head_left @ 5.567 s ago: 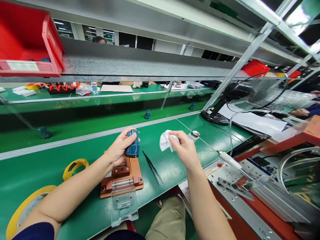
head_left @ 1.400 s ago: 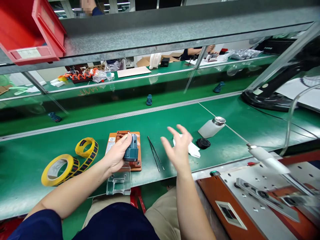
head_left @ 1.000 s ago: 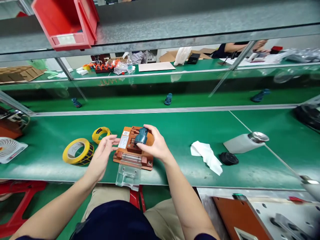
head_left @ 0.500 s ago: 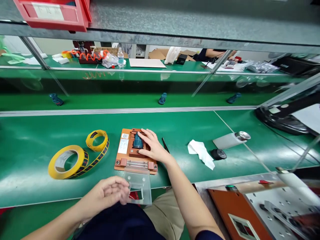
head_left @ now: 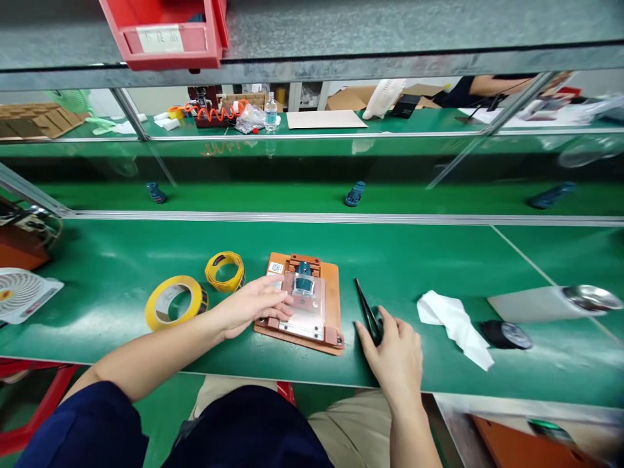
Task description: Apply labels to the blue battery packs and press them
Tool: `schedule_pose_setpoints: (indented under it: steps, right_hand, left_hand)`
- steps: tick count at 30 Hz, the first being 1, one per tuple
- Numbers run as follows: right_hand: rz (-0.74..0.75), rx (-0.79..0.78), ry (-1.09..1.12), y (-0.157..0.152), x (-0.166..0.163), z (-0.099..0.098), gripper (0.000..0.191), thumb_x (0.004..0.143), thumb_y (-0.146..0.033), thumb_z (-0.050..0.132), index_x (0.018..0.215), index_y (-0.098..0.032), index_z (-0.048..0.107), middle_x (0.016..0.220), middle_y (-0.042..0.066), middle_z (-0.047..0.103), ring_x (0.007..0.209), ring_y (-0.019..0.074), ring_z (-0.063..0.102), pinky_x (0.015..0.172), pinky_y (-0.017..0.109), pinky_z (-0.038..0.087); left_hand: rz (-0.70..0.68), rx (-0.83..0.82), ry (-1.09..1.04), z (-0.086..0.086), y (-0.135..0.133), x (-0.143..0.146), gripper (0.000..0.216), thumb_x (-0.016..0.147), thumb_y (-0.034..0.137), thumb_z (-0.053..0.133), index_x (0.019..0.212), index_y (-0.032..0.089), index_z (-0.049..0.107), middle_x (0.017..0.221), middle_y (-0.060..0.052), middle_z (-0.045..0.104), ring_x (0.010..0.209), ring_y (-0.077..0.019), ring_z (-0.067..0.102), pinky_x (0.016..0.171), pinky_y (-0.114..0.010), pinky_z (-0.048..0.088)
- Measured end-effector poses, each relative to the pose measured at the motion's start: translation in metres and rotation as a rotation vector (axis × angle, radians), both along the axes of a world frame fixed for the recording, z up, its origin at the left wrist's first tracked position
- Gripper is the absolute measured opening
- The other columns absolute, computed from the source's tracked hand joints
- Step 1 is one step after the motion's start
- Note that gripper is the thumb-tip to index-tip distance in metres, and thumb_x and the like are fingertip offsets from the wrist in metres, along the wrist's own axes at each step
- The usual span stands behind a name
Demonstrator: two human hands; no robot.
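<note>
a small blue part (head_left: 305, 285) is seated in the far half of an orange fixture (head_left: 333, 305), which is set on the green mat (head_left: 121, 260) straight ahead of the person, close to the mat's near edge. the part is covered by a clear cover (head_left: 307, 315) laid flat over the fixture's middle. the left hand (head_left: 246, 307) is held open and flat, fingers loosely spread, with the fingertips rested on the cover's left edge; nothing is pinched by it. just right of the fixture, black tweezers (head_left: 364, 304) are laid with the long axis running from far-left to near-right, the near end lying under the right hand (head_left: 396, 351). that hand is set palm down with its fingers curled onto this end; whether the tweezers are actually gripped cannot be told. the fixture is thus flanked by both hands, and only the left is in touch with it. farther right, a white cloth (head_left: 455, 325), a black cap (head_left: 504, 335) and a white bottle (head_left: 541, 302) on its side are seen. to the left, two yellow tape rolls (head_left: 175, 302) are placed.
</note>
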State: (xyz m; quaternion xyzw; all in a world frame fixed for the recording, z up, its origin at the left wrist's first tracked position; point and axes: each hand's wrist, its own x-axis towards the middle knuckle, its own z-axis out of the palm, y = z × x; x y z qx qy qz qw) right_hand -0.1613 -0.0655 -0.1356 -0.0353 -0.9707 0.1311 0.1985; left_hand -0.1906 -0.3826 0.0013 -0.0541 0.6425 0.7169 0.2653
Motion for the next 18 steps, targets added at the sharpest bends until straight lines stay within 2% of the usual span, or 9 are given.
schedule_pose_setpoints:
  steps: [2, 4, 5, 7, 9, 11, 13, 15, 18]
  right_hand:
    - [-0.017, -0.008, 0.043, -0.001, 0.007, -0.006, 0.061, 0.099, -0.058, 0.036, 0.119, -0.010, 0.067, 0.095, 0.017, 0.063, 0.085, 0.0330, 0.057, 0.075, 0.046, 0.049]
    - [-0.013, -0.055, 0.095, -0.003, 0.008, -0.009, 0.056, 0.101, -0.053, 0.032, 0.107, -0.011, 0.069, 0.089, 0.016, 0.063, 0.083, 0.0319, 0.058, 0.075, 0.044, 0.048]
    - [-0.009, -0.082, 0.112, -0.003, 0.007, -0.010, 0.055, 0.101, -0.052, 0.032, 0.104, -0.011, 0.069, 0.087, 0.015, 0.063, 0.083, 0.0314, 0.058, 0.075, 0.044, 0.048]
    - [-0.011, -0.145, 0.125, -0.003, 0.005, -0.010, 0.051, 0.101, -0.051, 0.034, 0.101, -0.012, 0.068, 0.087, 0.015, 0.063, 0.083, 0.0308, 0.058, 0.076, 0.043, 0.047]
    - [-0.017, -0.236, 0.128, -0.002, 0.004, -0.007, 0.049, 0.100, -0.052, 0.037, 0.100, -0.014, 0.067, 0.088, 0.014, 0.063, 0.085, 0.0303, 0.058, 0.076, 0.043, 0.047]
    - [-0.025, -0.369, 0.134, -0.001, 0.005, -0.002, 0.046, 0.097, -0.054, 0.043, 0.101, -0.015, 0.067, 0.089, 0.012, 0.063, 0.085, 0.0288, 0.057, 0.077, 0.043, 0.046]
    - [-0.055, -0.554, 0.152, -0.001, 0.007, 0.007, 0.042, 0.093, -0.055, 0.053, 0.104, -0.017, 0.067, 0.090, 0.010, 0.062, 0.084, 0.0260, 0.057, 0.079, 0.043, 0.046]
    - [-0.122, -0.837, 0.210, -0.004, 0.007, 0.018, 0.041, 0.087, -0.053, 0.065, 0.109, -0.019, 0.067, 0.092, 0.007, 0.063, 0.081, 0.0226, 0.057, 0.081, 0.042, 0.046]
    - [-0.106, -1.384, 0.285, -0.012, 0.001, 0.042, 0.042, 0.079, -0.051, 0.076, 0.110, -0.024, 0.069, 0.090, 0.002, 0.061, 0.078, 0.0180, 0.057, 0.085, 0.041, 0.049]
  left_hand:
    - [-0.025, -0.428, 0.360, -0.002, -0.023, -0.005, 0.034, 0.093, 0.037, 0.062, 0.122, 0.018, 0.067, 0.108, -0.011, 0.071, 0.094, -0.0229, 0.069, 0.092, -0.039, 0.054]
    - [-0.006, -0.891, 0.662, -0.003, -0.046, -0.015, 0.034, 0.097, 0.038, 0.051, 0.119, 0.019, 0.070, 0.110, -0.012, 0.070, 0.105, -0.0267, 0.065, 0.100, -0.042, 0.049]
    - [-0.013, -1.069, 0.732, -0.003, -0.055, -0.022, 0.036, 0.099, 0.039, 0.047, 0.119, 0.019, 0.070, 0.111, -0.012, 0.070, 0.109, -0.0282, 0.063, 0.102, -0.043, 0.047]
    - [-0.112, -1.258, 0.724, -0.005, -0.066, -0.036, 0.040, 0.100, 0.042, 0.044, 0.121, 0.020, 0.069, 0.109, -0.012, 0.071, 0.108, -0.0289, 0.064, 0.098, -0.040, 0.047]
    - [-0.237, -1.282, 0.644, -0.008, -0.068, -0.048, 0.042, 0.100, 0.048, 0.043, 0.109, 0.021, 0.073, 0.100, -0.010, 0.074, 0.099, -0.0270, 0.067, 0.089, -0.035, 0.049]
    - [-0.269, -1.261, 0.573, -0.009, -0.068, -0.054, 0.046, 0.097, 0.053, 0.045, 0.094, 0.020, 0.075, 0.085, -0.009, 0.074, 0.085, -0.0256, 0.068, 0.079, -0.032, 0.048]
    - [-0.188, -1.233, 0.508, -0.009, -0.070, -0.055, 0.041, 0.090, 0.055, 0.057, 0.090, 0.018, 0.075, 0.073, -0.007, 0.071, 0.075, -0.0251, 0.067, 0.072, -0.032, 0.048]
    - [-0.041, -1.112, 0.455, -0.007, -0.076, -0.049, 0.036, 0.079, 0.051, 0.070, 0.094, 0.018, 0.074, 0.072, -0.005, 0.071, 0.074, -0.0247, 0.068, 0.071, -0.032, 0.049]
    - [0.174, -0.703, 0.394, -0.004, -0.086, -0.030, 0.047, 0.071, 0.048, 0.079, 0.105, 0.017, 0.071, 0.087, -0.007, 0.075, 0.085, -0.0248, 0.072, 0.077, -0.032, 0.056]
